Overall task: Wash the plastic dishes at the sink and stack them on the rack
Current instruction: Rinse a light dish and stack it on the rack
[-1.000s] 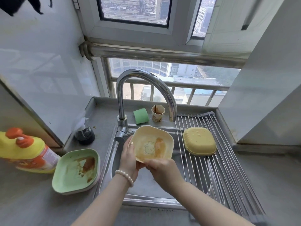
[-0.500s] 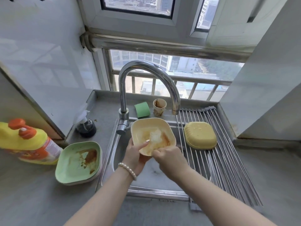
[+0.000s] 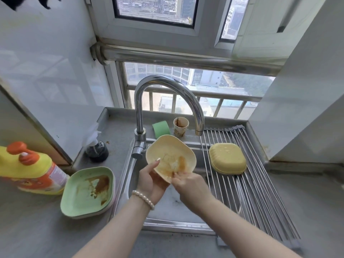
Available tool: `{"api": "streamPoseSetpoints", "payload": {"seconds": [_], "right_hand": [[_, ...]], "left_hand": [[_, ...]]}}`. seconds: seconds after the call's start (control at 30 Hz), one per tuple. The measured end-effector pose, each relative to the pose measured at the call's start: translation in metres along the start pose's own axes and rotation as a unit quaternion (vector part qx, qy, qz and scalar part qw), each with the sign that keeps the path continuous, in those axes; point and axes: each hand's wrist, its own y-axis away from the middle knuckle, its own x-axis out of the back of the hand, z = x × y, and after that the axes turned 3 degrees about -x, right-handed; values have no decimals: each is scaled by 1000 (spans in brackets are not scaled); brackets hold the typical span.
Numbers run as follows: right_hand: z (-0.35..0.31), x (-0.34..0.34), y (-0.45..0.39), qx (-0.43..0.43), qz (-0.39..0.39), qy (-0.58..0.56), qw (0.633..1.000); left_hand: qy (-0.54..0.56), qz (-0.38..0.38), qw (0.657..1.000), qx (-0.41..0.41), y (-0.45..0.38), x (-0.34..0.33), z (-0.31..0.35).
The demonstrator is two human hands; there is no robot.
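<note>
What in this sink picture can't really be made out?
- Right hand fingers: in the head view, tucked against the stained yellow dish; whether they hold a cloth is unclear.
- Plates under the green plate: only rims peek out.
- Detergent bottle: cut off by the left edge, label unreadable.
- Faucet: running water not discernible.

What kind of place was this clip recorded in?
Probably a small home kitchen in a high-rise: a steel sink with a curved faucet, a roll-up drying rack, and a window overlooking city buildings.
</note>
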Motion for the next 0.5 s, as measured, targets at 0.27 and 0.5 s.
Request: {"api": "streamPoseSetpoints", "payload": {"seconds": [0.27, 0.5], "right_hand": [[3, 22, 1, 4, -113, -80, 990], [9, 20, -33, -141, -322, -29, 936]], "left_hand": [[-58, 67, 996, 17, -11, 4, 13], [-65, 29, 994, 89, -6, -10, -9]]}}
